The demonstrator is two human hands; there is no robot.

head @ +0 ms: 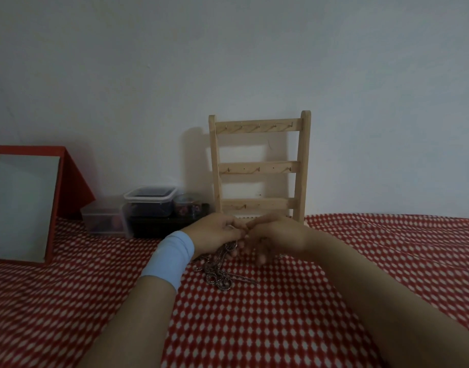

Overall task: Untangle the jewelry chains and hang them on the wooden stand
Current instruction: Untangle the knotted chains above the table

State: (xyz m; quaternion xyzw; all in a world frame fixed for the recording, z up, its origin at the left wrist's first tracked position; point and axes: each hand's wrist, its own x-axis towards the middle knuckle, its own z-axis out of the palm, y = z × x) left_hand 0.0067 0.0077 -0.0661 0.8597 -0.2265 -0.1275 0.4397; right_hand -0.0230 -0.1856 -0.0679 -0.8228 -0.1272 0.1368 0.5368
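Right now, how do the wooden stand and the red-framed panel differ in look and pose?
The wooden stand is pale and open, three hooked rails; the red-framed panel is solid and flat. The stand is nearly upright against the wall; the panel leans back on a red prop. Both rest on the red-and-white cloth.

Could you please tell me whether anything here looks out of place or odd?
Only the chains stand out: they lie in a knotted heap on the red patterned cloth, with part gathered between the left hand and right hand. The visible hooks on the wooden stand are bare. Nothing looks spilled or damaged.
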